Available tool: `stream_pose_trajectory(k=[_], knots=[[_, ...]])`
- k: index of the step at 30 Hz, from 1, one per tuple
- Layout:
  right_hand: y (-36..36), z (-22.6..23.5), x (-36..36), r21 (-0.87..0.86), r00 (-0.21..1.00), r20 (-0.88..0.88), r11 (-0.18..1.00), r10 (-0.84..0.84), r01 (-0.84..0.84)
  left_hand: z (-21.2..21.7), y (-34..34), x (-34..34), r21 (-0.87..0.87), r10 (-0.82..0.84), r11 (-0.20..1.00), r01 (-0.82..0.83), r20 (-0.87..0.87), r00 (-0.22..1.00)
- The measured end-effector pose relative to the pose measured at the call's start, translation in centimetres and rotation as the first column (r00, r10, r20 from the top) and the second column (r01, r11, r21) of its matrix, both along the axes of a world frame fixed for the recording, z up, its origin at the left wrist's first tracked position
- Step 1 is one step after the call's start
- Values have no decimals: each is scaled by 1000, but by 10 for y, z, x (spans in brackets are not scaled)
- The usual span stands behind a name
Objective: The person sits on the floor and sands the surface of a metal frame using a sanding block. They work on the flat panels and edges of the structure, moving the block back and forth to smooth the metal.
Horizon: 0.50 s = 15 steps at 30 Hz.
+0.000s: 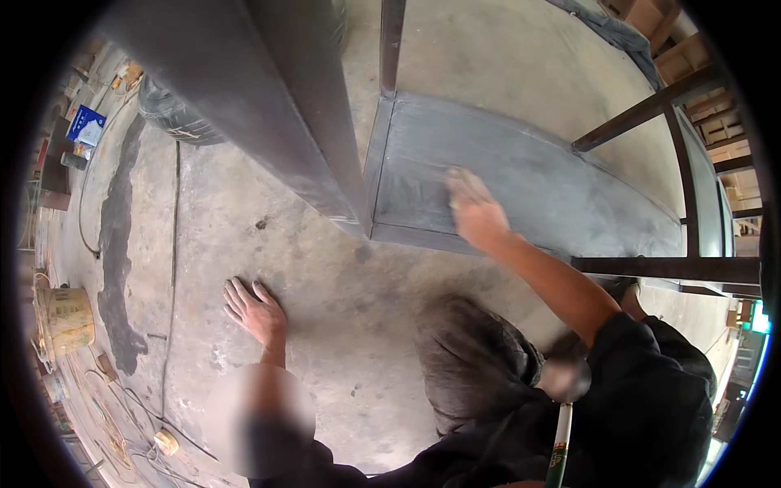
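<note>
Grey panel (561, 191), one: long, flat, smooth-faced, bordered by dark rails; set low within a dark frame. Long axis runs from the upper left toward the lower right, bending along its far edge (the fisheye lens accounts for some of that curve).

Right hand (478, 213), one: nearer of the two to the panel; placed over its left portion, forearm crossing the near rail (431, 237) from the lower right. Fingers point up and left, toward the panel's short left end; most of the panel's length lies to the right of this hand. Fingers appear close together, blurred; whether anything is pinched beneath them cannot be told.

Left hand (259, 311), one: palm down on the concrete floor (342, 301), fingers spread, thumb apart, grasping nothing visible. Well apart from the panel, which lies up and to its right, with the wide dark beam (277, 106) slanting down to the frame's corner between them.

Sundries: thin dark post (391, 49) rising at the panel's far left corner; stained bucket (69, 321) and blue-and-white box (86, 126), both at far left, beyond the left hand.
</note>
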State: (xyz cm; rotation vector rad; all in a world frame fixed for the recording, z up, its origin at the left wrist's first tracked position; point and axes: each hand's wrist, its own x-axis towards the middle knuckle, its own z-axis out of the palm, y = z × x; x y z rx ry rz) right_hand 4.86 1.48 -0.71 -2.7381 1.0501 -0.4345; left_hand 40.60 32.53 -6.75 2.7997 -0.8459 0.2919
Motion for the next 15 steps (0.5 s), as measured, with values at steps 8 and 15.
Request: stream_pose_trajectory(k=[8, 15], knots=[[11, 1, 73, -24, 949, -316, 1000, -16, 9, 2, -20, -8, 23, -13, 1000, 14, -41, 999], [10, -6, -86, -38, 978, -85, 982, -188, 186, 2, -8, -4, 38, 40, 999, -39, -43, 998]])
